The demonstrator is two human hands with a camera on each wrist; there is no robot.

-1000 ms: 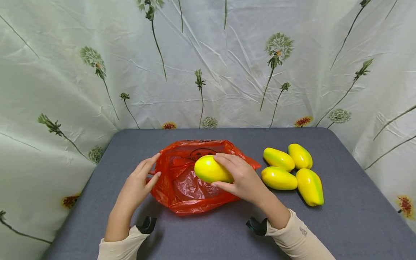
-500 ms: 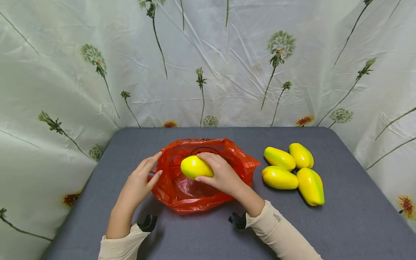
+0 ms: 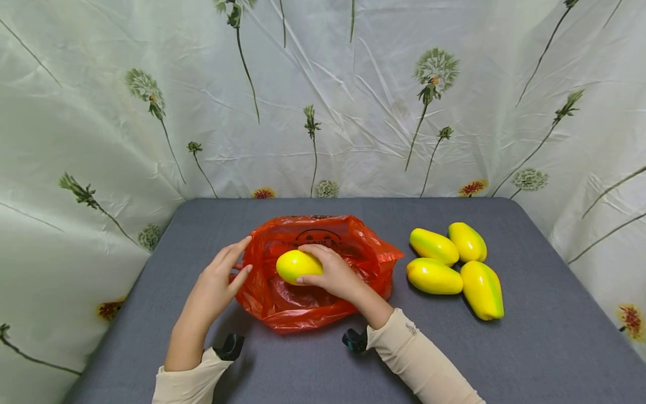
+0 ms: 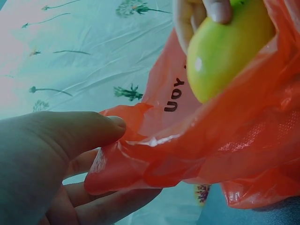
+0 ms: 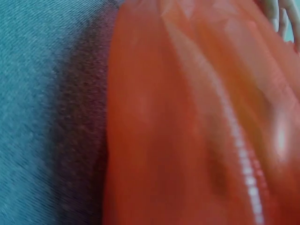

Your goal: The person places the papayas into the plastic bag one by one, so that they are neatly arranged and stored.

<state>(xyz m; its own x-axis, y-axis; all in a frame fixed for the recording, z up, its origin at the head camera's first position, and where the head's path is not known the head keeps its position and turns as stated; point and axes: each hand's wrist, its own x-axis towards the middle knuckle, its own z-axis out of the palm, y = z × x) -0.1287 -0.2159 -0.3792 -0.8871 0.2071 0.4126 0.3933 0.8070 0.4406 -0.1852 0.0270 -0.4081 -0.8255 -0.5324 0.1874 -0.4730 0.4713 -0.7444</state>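
Note:
My right hand [image 3: 334,274] grips a yellow-green papaya [image 3: 292,267] at the open mouth of a red plastic bag [image 3: 282,322]. In the left wrist view, the papaya [image 4: 225,51] is partly behind the bag's near wall. My left hand [image 3: 216,283] pinches the bag's left rim, its thumb on one side of the plastic and fingers on the other, as the left wrist view shows. Red plastic [image 5: 154,117] fills much of the right wrist view and hides most of the right hand's work there. Black lettering is printed on the bag's inner far wall.
Several more yellow-green papayas [image 3: 434,276] lie grouped on the grey table [image 3: 530,269] to the right of the bag. A pale curtain with printed flowers [image 3: 353,140] hangs behind the table's far edge.
My right hand has carried the papaya leftward over the bag and lowered it slightly into the mouth. The left hand keeps its place at the rim.

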